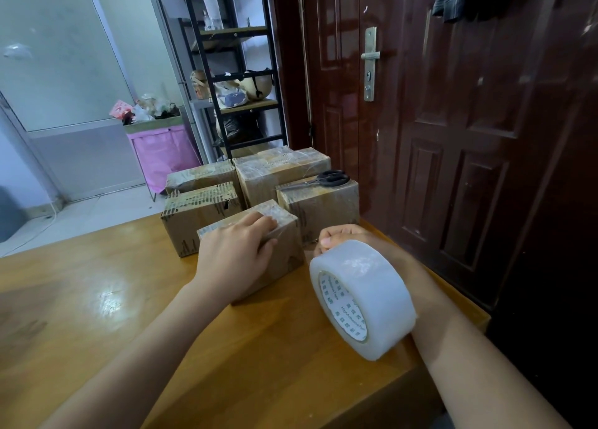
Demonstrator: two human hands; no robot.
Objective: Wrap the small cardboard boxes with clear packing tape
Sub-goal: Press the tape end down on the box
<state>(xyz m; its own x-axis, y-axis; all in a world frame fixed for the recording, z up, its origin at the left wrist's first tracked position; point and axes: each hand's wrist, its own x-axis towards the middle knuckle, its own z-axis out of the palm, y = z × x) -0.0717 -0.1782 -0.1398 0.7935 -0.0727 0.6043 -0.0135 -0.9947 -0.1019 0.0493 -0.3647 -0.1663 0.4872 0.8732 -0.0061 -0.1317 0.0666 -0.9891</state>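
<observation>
**Currently: a box is steadied while the tape roll is held beside it**

Currently, the nearest small box [259,250] is lying on the wooden desk [97,299] and is covered by the left hand [234,253]. The grip of that hand is laid over the box's top and near edge, the fingers [262,223] bent loosely over clear tape on the top face and the thumb pressed against the side facing the camera. Just right of this grip, a large roll of clear tape [362,299] is held by the right hand [339,237]; its grip is closed around the far side of the roll, with the thumb tip seen on the roll's upper edge. How the remaining fingers lie cannot be told, since they are hidden behind the roll. Beyond the left grip, four more boxes [200,215] are grouped at the far edge of the desk, most of them glossy with tape. Black-handled scissors [323,180] are laid on the box beyond the right grip. A dark red door [453,121] is seen to the right.
</observation>
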